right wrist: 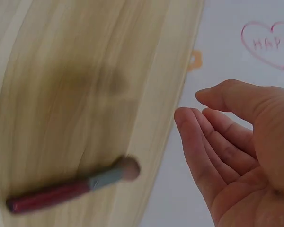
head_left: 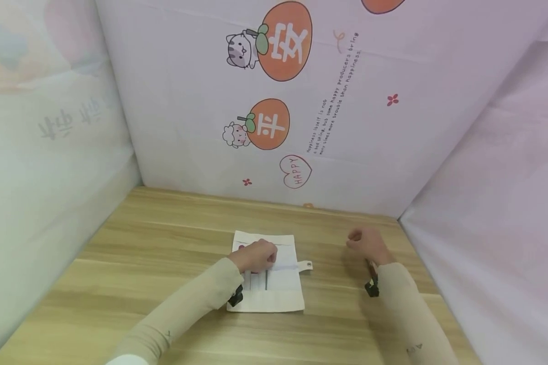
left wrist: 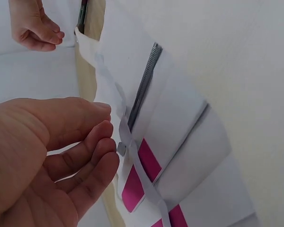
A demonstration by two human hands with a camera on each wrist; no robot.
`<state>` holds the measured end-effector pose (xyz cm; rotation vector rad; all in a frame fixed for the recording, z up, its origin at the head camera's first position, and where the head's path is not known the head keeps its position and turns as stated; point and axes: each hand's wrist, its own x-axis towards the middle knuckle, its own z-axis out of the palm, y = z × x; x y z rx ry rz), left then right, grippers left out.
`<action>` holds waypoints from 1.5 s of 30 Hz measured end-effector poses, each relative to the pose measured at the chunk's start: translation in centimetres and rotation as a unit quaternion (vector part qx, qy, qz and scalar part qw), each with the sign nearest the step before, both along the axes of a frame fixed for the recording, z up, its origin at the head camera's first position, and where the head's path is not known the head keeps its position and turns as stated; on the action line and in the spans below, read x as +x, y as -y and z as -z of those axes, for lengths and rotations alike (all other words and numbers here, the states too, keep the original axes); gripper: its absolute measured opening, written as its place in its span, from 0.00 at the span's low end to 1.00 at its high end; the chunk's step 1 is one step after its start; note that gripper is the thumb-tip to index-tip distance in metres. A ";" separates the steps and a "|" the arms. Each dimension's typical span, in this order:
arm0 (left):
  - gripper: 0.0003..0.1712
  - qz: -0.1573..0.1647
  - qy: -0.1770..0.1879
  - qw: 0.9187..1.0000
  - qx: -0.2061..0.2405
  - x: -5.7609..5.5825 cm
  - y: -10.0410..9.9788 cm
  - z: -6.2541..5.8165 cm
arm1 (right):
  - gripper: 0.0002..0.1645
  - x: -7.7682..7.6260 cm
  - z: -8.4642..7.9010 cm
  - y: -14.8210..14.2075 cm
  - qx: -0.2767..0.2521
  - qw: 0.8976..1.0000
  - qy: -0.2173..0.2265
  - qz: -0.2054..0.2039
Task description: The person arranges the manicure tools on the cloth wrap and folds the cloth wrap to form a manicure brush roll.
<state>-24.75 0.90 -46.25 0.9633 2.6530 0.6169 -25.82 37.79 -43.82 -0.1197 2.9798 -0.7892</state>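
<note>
A white fold-out pouch lies spread on the wooden table, its snap strap sticking out to the right. My left hand hovers over the pouch with loosely bent fingers and nothing between them. In the left wrist view, a slim grey textured metal tool and magenta pieces sit in its slots, close to the fingertips. My right hand, fingers loosely curved and holding nothing, is raised over the table's right side. Below it lies a makeup brush with a dark red handle and grey ferrule.
The wooden table meets a white printed cloth at the back. Pale cloth walls stand at the left and right sides.
</note>
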 end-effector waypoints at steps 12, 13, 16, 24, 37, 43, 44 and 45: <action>0.07 0.003 -0.020 1.000 0.004 0.4 -0.3 0.5 | 0.23 0.9 1.0 -5.4 0.055 0.997 0.001 0.055; 0.07 0.004 -0.022 1.000 0.006 0.4 -0.3 0.5 | 0.24 1.0 1.2 -5.6 0.060 0.997 0.006 0.055; 0.06 0.011 -0.024 1.000 0.015 0.5 -0.3 0.4 | 0.25 1.1 1.7 -5.9 0.067 0.995 0.033 0.065; 0.05 0.025 -0.027 0.999 0.015 0.4 -0.6 0.6 | 0.22 0.7 2.5 -5.6 0.089 0.993 0.040 0.071; 0.07 0.033 -0.050 0.998 -0.017 0.5 -0.9 0.9 | 0.20 0.4 1.8 -4.4 0.092 0.994 0.032 0.058; 0.10 0.024 -0.048 0.999 -0.009 0.5 -0.7 0.7 | 0.20 0.2 0.0 -3.1 0.074 0.996 0.030 0.041; 0.11 0.022 -0.045 0.999 -0.009 0.6 -0.6 0.6 | 0.21 0.1 -0.3 -2.8 0.070 0.996 0.027 0.039; 0.11 0.020 -0.039 0.999 -0.009 0.5 -0.6 0.5 | 0.21 0.0 -0.6 -2.5 0.066 0.997 0.026 0.037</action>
